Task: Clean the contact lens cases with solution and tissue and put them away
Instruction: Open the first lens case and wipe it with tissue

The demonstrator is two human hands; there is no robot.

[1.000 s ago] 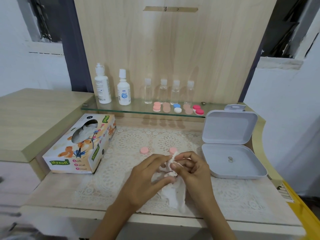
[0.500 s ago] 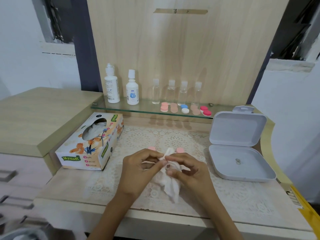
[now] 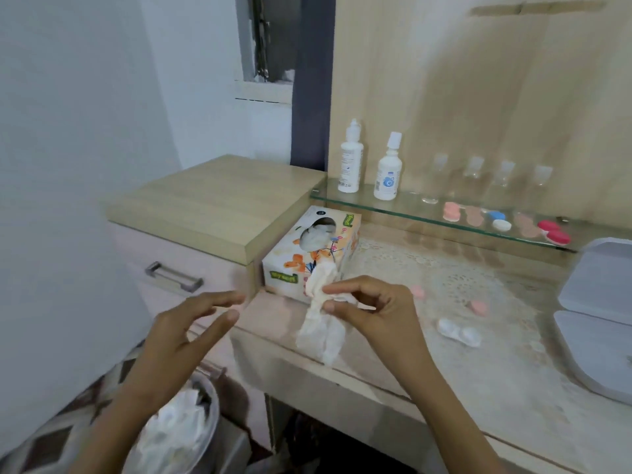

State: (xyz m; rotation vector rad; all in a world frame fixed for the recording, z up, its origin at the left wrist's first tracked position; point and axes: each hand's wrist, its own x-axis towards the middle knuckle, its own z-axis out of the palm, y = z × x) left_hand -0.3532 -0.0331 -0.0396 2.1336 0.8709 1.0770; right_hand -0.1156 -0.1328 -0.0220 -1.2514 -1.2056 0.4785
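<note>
- The used tissue [image 3: 321, 323] is pinched between thumb and fingertips of the right hand [image 3: 372, 309]. If released early, it could be dropped short of the waste bin [image 3: 184, 429] below the left hand [image 3: 191, 323].
- The left hand is held spread, and nothing is gripped or touched.
- The white lens case [image 3: 460, 333] is seen uncapped right of the right hand, near two pink caps [image 3: 478, 307]. It could be knocked by a wrist.

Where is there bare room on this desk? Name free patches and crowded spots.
Free: the side cabinet top, left of the tissue box; the lace mat between the white lens case and the front edge. Crowded: the glass shelf, lined with bottles and cases. The right hand holds a tissue over the near left edge.
</note>
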